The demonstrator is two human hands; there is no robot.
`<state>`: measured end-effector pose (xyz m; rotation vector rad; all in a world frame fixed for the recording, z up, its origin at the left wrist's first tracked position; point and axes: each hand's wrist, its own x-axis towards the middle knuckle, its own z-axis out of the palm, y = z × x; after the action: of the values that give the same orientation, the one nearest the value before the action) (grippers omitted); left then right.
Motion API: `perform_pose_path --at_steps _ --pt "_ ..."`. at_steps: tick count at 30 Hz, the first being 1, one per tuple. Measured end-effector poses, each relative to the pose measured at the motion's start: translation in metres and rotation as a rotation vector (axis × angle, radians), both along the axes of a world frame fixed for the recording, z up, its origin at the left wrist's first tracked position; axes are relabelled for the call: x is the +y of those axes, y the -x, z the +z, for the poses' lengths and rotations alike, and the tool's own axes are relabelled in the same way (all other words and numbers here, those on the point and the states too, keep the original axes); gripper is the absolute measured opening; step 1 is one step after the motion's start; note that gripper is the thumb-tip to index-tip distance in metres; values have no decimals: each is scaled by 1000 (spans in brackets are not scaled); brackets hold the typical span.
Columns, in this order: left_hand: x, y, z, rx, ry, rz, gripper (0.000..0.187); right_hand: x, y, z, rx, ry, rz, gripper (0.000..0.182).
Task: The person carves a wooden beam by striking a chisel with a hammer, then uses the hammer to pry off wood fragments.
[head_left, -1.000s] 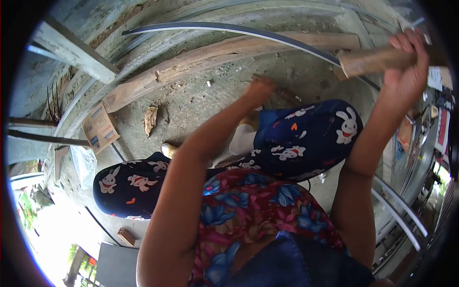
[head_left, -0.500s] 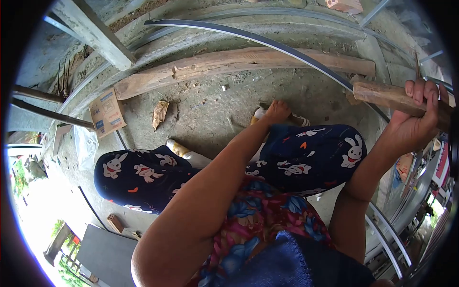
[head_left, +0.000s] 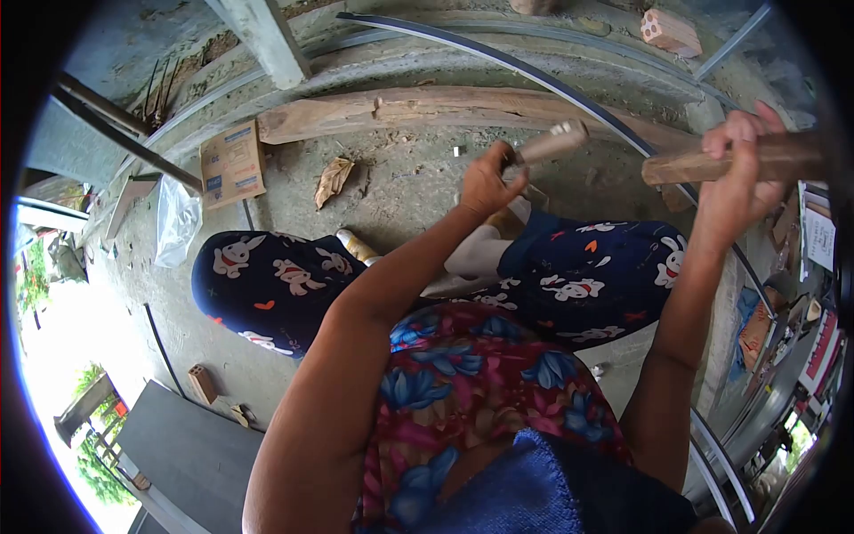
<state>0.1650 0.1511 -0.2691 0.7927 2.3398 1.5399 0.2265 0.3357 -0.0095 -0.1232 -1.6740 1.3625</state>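
Note:
My left hand (head_left: 487,184), reaching out in front of my knees, is closed around one end of a short, round, pale-brown stick (head_left: 551,144). Its free end, whitish and worn, points right and away from me; what my fingers cover is hidden. Off to the right, my right hand (head_left: 740,182) grips a thick wooden bar (head_left: 689,169) held above the floor. Some of its fingers wrap over the wood while others stick up. The bar's far right end fades into the dark edge of the view. A long, thin dark strip (head_left: 534,73) curves behind and below the bar.
A long timber beam (head_left: 418,111) lies along the low wall. On the floor are flattened cardboard (head_left: 233,165), a dry leaf (head_left: 334,182), a clear plastic bag (head_left: 178,222) and a brick (head_left: 203,384). Another brick (head_left: 672,34) sits at the upper right. Metal strips (head_left: 725,472) lie at right.
My left hand has come up from the floor by my foot, lifting the stick. My right hand has shifted left with the wooden bar, and its fingers have changed position. The view has tilted slightly.

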Motion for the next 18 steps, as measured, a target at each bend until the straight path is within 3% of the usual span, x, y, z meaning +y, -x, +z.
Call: perform_pose_path --at_steps 3,5,7,9,13,15,16,18 --pt "-19 34 23 -70 -204 225 38 -5 3 -15 -136 -27 90 21" --pt "-25 60 45 -56 -489 284 39 -8 7 -19 -197 -104 94 20" --pt "-48 91 70 104 -265 316 38 -18 12 -22 -251 -70 153 19" --pt "-54 116 100 214 -312 371 38 -28 16 -22 -289 -108 207 18" --pt "-77 159 127 170 -329 403 27 -45 24 -17 -297 -187 282 17" --pt "-87 170 133 114 -480 417 27 -57 25 -14 -274 -185 309 16" --pt "-92 178 134 226 -472 448 24 -70 26 -7 -281 -143 281 16" --pt "-101 189 129 108 -501 446 17 -84 31 -4 -264 -93 317 16"
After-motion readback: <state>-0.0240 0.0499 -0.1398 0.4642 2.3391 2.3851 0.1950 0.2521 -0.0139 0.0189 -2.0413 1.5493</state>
